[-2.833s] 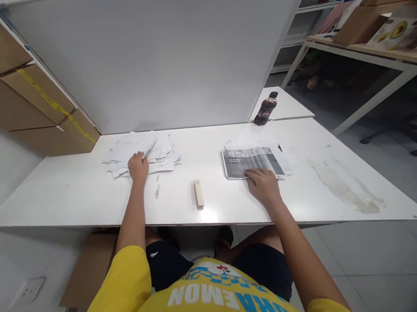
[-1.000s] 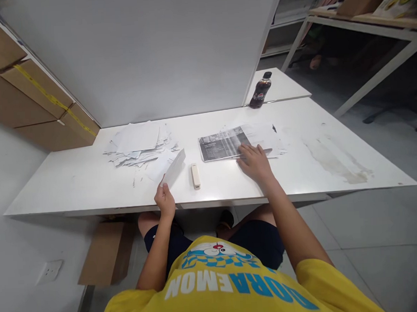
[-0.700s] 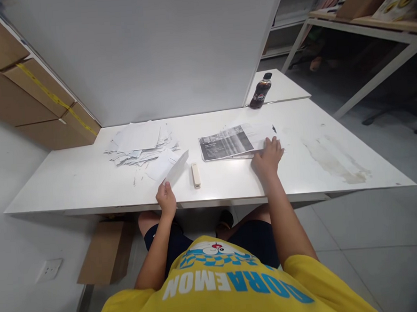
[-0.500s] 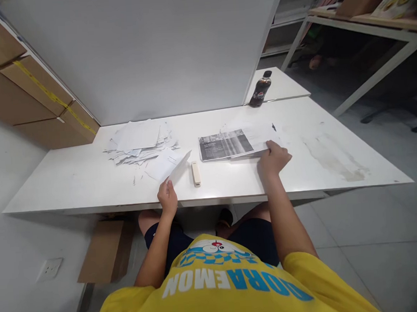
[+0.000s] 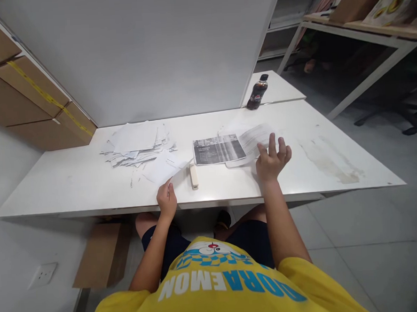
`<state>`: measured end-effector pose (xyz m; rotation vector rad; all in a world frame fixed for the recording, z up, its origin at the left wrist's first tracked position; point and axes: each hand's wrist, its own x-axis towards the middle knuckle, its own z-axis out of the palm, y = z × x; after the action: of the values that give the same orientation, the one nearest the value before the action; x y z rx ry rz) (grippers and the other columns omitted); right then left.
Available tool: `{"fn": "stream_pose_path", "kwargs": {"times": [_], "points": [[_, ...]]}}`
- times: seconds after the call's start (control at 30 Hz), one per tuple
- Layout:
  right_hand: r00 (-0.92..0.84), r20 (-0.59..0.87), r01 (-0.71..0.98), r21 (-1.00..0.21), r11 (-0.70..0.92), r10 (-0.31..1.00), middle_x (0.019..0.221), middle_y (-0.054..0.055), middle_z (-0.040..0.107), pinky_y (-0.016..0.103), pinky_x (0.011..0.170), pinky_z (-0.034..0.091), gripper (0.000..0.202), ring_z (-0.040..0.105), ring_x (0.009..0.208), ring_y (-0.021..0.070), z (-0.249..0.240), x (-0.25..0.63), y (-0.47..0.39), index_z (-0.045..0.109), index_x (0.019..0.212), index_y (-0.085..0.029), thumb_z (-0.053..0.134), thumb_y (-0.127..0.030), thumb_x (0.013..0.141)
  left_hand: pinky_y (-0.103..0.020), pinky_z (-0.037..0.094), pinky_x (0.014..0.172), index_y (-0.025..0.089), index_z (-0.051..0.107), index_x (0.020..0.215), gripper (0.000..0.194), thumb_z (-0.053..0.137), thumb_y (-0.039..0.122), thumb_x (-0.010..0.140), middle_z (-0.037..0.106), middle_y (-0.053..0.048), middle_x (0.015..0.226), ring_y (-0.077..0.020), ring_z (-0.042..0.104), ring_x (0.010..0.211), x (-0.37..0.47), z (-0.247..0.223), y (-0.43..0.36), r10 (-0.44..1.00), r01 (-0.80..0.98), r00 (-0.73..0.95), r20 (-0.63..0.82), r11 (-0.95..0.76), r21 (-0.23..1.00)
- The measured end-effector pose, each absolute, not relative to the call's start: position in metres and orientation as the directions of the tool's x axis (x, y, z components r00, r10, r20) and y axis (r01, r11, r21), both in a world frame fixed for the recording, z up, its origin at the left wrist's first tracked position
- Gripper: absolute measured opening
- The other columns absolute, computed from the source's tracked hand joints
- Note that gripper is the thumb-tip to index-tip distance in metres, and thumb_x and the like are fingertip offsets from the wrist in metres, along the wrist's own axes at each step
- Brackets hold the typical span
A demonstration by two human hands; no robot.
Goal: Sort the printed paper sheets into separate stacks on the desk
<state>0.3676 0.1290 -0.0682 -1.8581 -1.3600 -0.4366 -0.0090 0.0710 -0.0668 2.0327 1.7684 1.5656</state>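
Observation:
My left hand (image 5: 166, 199) is closed on a sheet of paper (image 5: 181, 171), pinching its near corner so the sheet tilts up off the table. Beneath it lies another white paper (image 5: 163, 166). Over on the right, my right hand (image 5: 271, 160) is raised with fingers apart, beside a printed sheet (image 5: 256, 141) whose right side curls. A dark printed page (image 5: 218, 149) overlaps that sheet on the left. Between the hands rests a cream-coloured stapler (image 5: 194, 176). Behind my left hand spreads a messy pile of papers (image 5: 137, 140).
A cola bottle (image 5: 257, 92) stands at the back right by the grey partition (image 5: 145, 51). Cardboard boxes (image 5: 39, 100) are stacked at the left end of the white table (image 5: 90, 191). A stain (image 5: 332, 160) marks the table's right side.
My right hand has let go of the sheets on the right and opened; they now lie lower, with the printed side showing. My left hand still holds its paper, now tilted lower.

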Motion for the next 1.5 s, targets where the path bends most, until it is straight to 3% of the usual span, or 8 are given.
{"fn": "stream_pose_path", "kwargs": {"times": [0.23, 0.5, 0.73, 1.03, 1.17, 1.33, 1.4, 1.5], "points": [[0.322, 0.479, 0.927, -0.336, -0.169, 0.816, 0.146, 0.014, 0.049, 0.064, 0.115, 0.017, 0.038, 0.031, 0.143, 0.0319, -0.077, 0.374, 0.13, 0.067, 0.113, -0.015, 0.042, -0.013, 0.084, -0.034, 0.055, 0.08, 0.013, 0.072, 0.107, 0.054, 0.032, 0.049, 0.101, 0.074, -0.014, 0.094, -0.0225, 0.07, 0.088, -0.008, -0.066, 0.072, 0.755, 0.742, -0.141, 0.64, -0.347, 0.574], [-0.113, 0.223, 0.937, -0.299, 0.178, 0.968, 0.157, 0.01, 0.037, 0.057, 0.119, 0.018, 0.059, 0.025, 0.147, 0.0304, -0.059, 0.325, 0.138, 0.04, 0.148, -0.017, 0.039, -0.038, 0.092, -0.033, 0.053, 0.074, 0.011, 0.071, 0.111, 0.052, 0.031, 0.044, 0.102, 0.073, -0.014, 0.086, -0.0216, 0.069, 0.078, -0.006, -0.067, 0.071, 0.723, 0.787, -0.099, 0.684, -0.364, 0.499], [0.198, 0.169, 0.927, -0.353, -0.128, 0.966, 0.152, 0.014, 0.044, 0.064, 0.114, 0.022, 0.055, 0.034, 0.142, 0.0342, -0.065, 0.342, 0.153, 0.047, 0.142, -0.013, 0.031, -0.037, 0.096, -0.033, 0.052, 0.073, 0.012, 0.072, 0.108, 0.05, 0.032, 0.042, 0.102, 0.072, -0.013, 0.083, -0.0207, 0.068, 0.077, -0.006, -0.068, 0.071, 0.713, 0.789, -0.083, 0.696, -0.38, 0.483], [0.281, 0.566, 0.902, -0.432, -0.011, 0.775, 0.125, 0.015, 0.068, 0.045, 0.101, 0.044, 0.047, 0.06, 0.115, 0.0272, -0.056, 0.351, 0.153, 0.067, 0.121, -0.013, 0.033, -0.018, 0.089, -0.034, 0.053, 0.076, 0.011, 0.071, 0.108, 0.051, 0.032, 0.044, 0.102, 0.074, -0.014, 0.088, -0.0211, 0.069, 0.08, -0.008, -0.07, 0.072, 0.733, 0.785, -0.099, 0.673, -0.359, 0.505], [0.43, 0.598, 0.867, -0.484, -0.123, 0.676, 0.127, 0.016, 0.066, 0.056, 0.105, 0.035, 0.042, 0.053, 0.122, 0.0317, -0.048, 0.378, 0.147, 0.068, 0.117, -0.015, 0.04, -0.018, 0.086, -0.036, 0.055, 0.078, 0.012, 0.072, 0.107, 0.052, 0.033, 0.045, 0.101, 0.074, -0.014, 0.087, -0.0223, 0.071, 0.082, -0.007, -0.07, 0.073, 0.732, 0.784, -0.102, 0.673, -0.358, 0.508], [0.534, 0.261, 0.656, -0.728, -0.199, 0.804, 0.135, 0.021, 0.057, 0.065, 0.113, 0.002, 0.035, 0.037, 0.135, 0.0368, -0.039, 0.398, 0.123, 0.071, 0.105, -0.014, 0.048, -0.017, 0.079, -0.043, 0.049, 0.102, 0.01, 0.062, 0.123, 0.045, 0.031, 0.036, 0.103, 0.067, -0.018, 0.122, -0.0261, 0.059, 0.125, -0.004, -0.057, 0.062, 0.683, 0.745, -0.085, 0.725, -0.44, 0.502], [0.534, 0.199, 0.567, -0.805, -0.174, 0.822, 0.139, 0.022, 0.054, 0.062, 0.115, 0.009, 0.038, 0.036, 0.136, 0.0349, -0.035, 0.384, 0.102, 0.067, 0.114, -0.012, 0.045, -0.024, 0.084, -0.048, 0.04, 0.112, 0.01, 0.057, 0.129, 0.044, 0.03, 0.033, 0.104, 0.061, -0.019, 0.132, -0.0274, 0.046, 0.138, 0.004, -0.047, 0.051, 0.653, 0.73, -0.08, 0.753, -0.476, 0.491], [0.412, 0.124, 0.483, -0.87, -0.101, 0.903, 0.121, 0.017, 0.066, 0.055, 0.103, 0.041, 0.047, 0.057, 0.117, 0.0299, -0.03, 0.331, 0.058, 0.067, 0.114, -0.015, 0.043, -0.048, 0.09, -0.056, 0.032, 0.118, 0.016, 0.059, 0.128, 0.041, 0.03, 0.032, 0.103, 0.058, -0.017, 0.136, -0.0293, 0.035, 0.144, 0.029, -0.036, 0.031, 0.645, 0.717, 0.039, 0.764, -0.55, 0.428]]}}
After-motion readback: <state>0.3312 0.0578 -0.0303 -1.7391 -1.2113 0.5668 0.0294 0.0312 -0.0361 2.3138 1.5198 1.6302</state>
